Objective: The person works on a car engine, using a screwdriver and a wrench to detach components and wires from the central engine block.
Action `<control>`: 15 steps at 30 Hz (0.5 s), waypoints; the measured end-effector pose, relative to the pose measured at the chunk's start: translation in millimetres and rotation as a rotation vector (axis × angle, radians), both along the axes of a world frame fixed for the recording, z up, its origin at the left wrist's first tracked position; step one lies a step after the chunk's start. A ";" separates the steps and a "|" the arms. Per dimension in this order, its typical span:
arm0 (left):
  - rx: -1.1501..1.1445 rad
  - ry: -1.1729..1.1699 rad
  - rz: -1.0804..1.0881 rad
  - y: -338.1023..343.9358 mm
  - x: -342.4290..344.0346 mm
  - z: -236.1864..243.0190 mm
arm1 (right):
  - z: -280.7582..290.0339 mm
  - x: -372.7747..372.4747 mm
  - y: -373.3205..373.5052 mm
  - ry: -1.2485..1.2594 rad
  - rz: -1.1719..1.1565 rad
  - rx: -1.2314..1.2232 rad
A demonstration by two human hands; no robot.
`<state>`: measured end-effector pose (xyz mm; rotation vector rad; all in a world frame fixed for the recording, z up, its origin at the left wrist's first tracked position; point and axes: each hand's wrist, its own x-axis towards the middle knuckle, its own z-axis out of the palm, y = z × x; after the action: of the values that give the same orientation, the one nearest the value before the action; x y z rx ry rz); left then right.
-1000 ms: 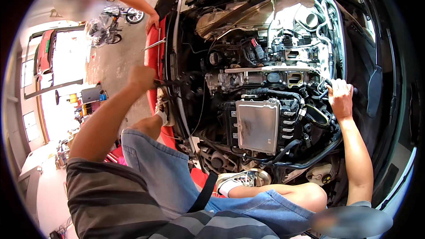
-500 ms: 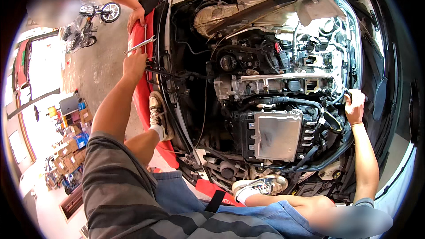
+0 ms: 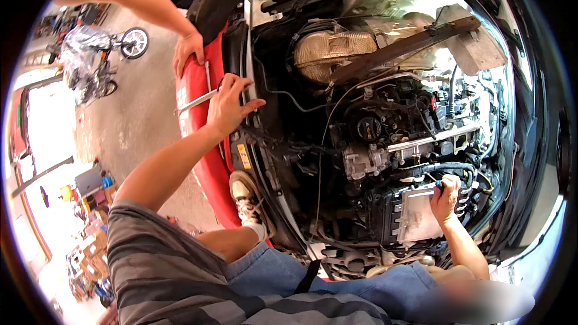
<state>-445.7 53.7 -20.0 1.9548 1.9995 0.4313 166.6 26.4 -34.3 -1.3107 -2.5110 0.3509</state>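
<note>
My left hand (image 3: 229,105) is at the car's front edge, thumb spread from the fingers. Partly behind it, a silver wrench (image 3: 197,101) lies across the red cover (image 3: 191,78). My right hand (image 3: 446,198) is closed around a small tool with a dark blue handle (image 3: 439,187), over the right end of the silver-topped control box (image 3: 415,216). Its tip is too small to make out. Beyond the box are a hose (image 3: 421,170) and the open engine with a black oil cap (image 3: 368,128).
A co-worker's hand (image 3: 189,53) rests on the red cover beside a second wrench (image 3: 208,75). A long brown bar (image 3: 403,51) slants over the far engine bay. My shoe (image 3: 244,195) is by the front edge. A small bike (image 3: 105,54) stands at left.
My right hand has come from the bay's right side to the control box and now shows a dark blue handle. My left hand has moved onto the front edge. The view has shifted.
</note>
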 end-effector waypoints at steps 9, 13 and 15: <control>0.043 -0.184 -0.710 19.4 -11.5 36.6 | -1.9 -7.8 -9.0 -0.123 -0.069 0.062; -0.181 0.106 -0.971 15.1 -15.1 31.3 | -1.1 -8.4 -5.8 -0.096 -0.074 0.044; -0.374 0.252 -1.024 20.1 -18.0 28.7 | 1.1 -11.1 -6.7 -0.089 -0.072 0.057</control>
<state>-463.7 73.7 8.7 2.4811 0.8343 -0.4191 155.5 19.8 -33.3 -1.4190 -2.5185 0.2074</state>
